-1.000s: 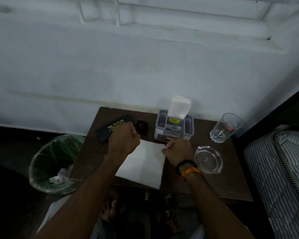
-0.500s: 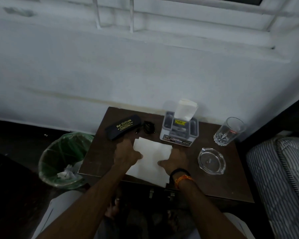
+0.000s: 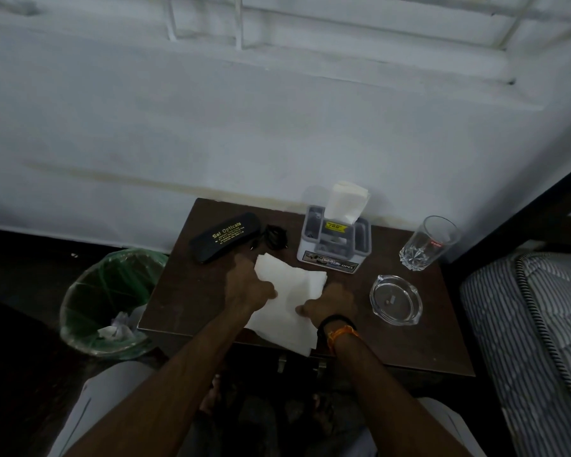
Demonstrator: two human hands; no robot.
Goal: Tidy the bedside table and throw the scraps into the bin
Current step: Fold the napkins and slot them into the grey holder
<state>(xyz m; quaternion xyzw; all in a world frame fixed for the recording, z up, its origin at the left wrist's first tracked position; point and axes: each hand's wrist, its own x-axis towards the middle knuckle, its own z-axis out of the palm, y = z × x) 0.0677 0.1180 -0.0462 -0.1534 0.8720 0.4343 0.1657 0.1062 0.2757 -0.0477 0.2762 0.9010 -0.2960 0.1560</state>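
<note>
Both my left hand [image 3: 249, 285] and right hand [image 3: 330, 303] press on the white tissue [image 3: 292, 298] spread at the bedside table's [image 3: 185, 291] front edge; fingers seem curled into it, though dimness obscures them.

You are looking at a dim, bluish picture: the pale wall [image 3: 277, 127] takes most of the light, while the floor at lower left and the space under the table [image 3: 192, 291] sink into near-black. Your hands blur softly at the fingers, and the glass [image 3: 426, 242] carries only faint highlights. The wide lens bows the window bars and the bed's edge [image 3: 524, 324] towards the frame's corners.
</note>
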